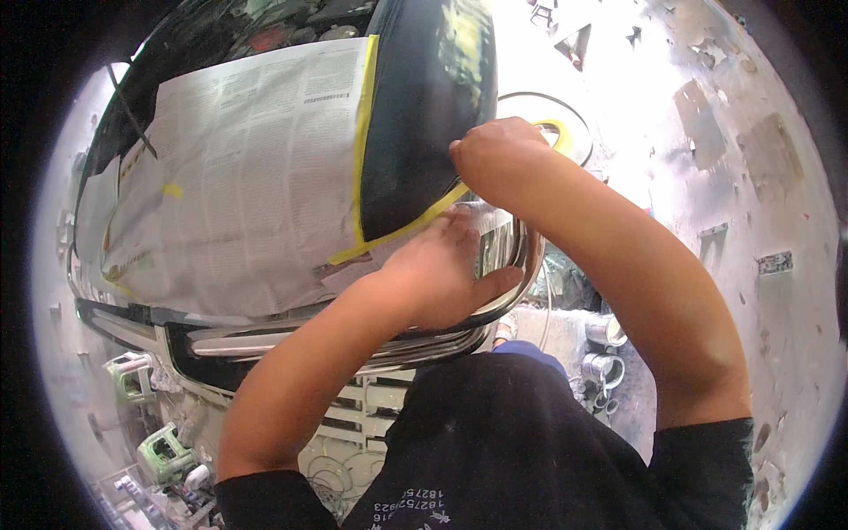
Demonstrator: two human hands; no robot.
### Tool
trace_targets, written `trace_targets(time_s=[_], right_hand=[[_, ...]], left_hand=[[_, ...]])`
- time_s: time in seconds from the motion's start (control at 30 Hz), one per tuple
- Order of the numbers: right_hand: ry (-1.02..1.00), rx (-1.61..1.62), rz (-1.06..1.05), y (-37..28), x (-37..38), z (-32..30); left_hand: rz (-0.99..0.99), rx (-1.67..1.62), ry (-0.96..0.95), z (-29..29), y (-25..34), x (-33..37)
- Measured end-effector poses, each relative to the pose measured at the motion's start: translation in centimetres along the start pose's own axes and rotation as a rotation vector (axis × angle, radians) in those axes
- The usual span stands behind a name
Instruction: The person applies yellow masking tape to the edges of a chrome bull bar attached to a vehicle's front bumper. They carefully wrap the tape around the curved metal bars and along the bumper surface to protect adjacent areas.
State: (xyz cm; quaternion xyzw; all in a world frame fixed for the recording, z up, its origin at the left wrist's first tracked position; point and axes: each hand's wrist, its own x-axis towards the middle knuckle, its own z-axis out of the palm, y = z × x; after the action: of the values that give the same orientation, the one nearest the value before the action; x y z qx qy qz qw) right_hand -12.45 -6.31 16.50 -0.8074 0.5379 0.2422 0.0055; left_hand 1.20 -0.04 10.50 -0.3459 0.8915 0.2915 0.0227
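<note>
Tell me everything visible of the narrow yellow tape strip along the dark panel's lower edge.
The narrow yellow tape strip looks thin and papery. From its left end, across the foot of another yellow strip, it curves up rightward along the smooth dark panel to the curled bare right hand, which hides its further course. The spread bare left hand is just below, contact unclear.

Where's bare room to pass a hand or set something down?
Passing: the dark panel between yellow tape and right hand. Setting down: pale floor beyond the right forearm. Crowded: the lamp by the left hand, and lower left, around green stools.
</note>
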Motion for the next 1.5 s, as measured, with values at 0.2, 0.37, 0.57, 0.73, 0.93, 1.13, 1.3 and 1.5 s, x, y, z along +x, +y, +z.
trace_targets(time_s=[0.2, 0.37, 0.57, 0.73, 0.93, 1.13, 1.3, 1.5], right_hand=[[-0.066, 0.014, 0.034, -0.1, -0.1, -1.0], [-0.106, 0.007, 0.047, -0.2, 0.4, -1.4], [-0.221, -0.013, 0.087, -0.2, 1.3, -2.1], [-0.253, -0.004, 0.156, -1.3, 2.7, -1.6], [-0.261, -0.017, 0.187, -1.8, 3.2, -0.7], [-0.292, -0.05, 0.146, -1.4, 2.9, -0.8], [-0.293, 0.01, 0.139, -0.1, 3.4, -0.3], [-0.281, 0.028, 0.058, 0.4, 3.0, -0.1]], left_hand=[[0.109, -0.167, -0.2, -1.4, 1.3, 0.4], [0.087, -0.117, -0.193, -0.3, 0.6, 2.3], [0.064, -0.006, -0.093, 1.2, -0.5, 3.5], [0.074, -0.104, -0.015, 2.5, -1.4, 4.5], [0.191, -0.261, 0.073, 2.6, -1.4, 4.6], [0.178, -0.203, 0.115, 3.1, -1.8, 4.8], [0.099, -0.133, 0.063, 3.4, -1.9, 4.9], [0.049, -0.117, -0.029, 2.1, -1.3, 4.5]])
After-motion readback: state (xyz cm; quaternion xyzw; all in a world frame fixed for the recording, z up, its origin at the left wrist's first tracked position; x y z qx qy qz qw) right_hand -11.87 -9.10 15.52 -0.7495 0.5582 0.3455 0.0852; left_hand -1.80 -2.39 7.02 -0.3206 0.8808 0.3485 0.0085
